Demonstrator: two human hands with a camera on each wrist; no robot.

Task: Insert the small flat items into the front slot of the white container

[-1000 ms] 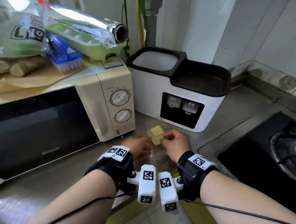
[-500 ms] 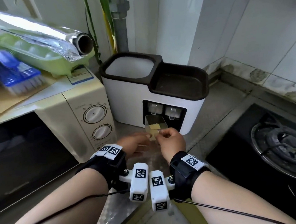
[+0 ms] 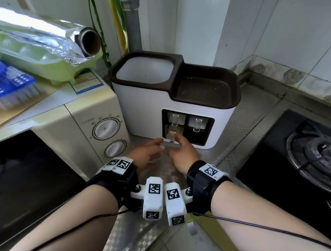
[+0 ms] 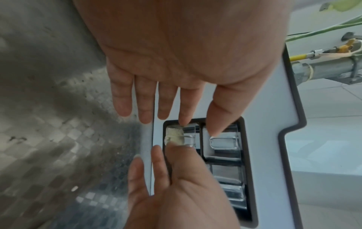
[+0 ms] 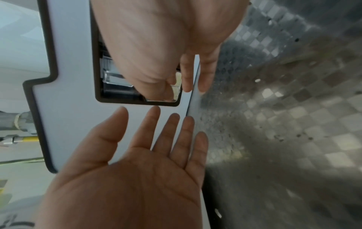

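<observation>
Insertion step: clear drawer (image 3: 172, 133) of flat items pushed into white container (image 3: 177, 112) slot by right hand (image 3: 182, 153) thumb, fingers extended — left hand (image 3: 145, 156) open, idle. Next: drawer seated flush.

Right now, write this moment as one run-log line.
right hand: thumb presses clear drawer of yellow flat items into lower-left front slot, white container | left hand: open beside slot

A cream microwave (image 3: 94, 128) stands at nine o'clock on a steel counter (image 3: 245, 137), foil roll (image 3: 42, 36) and blue brush (image 3: 11, 85) on top; white tiled walls (image 3: 282, 19) behind; gas burner (image 3: 323, 151) at three o'clock.
</observation>
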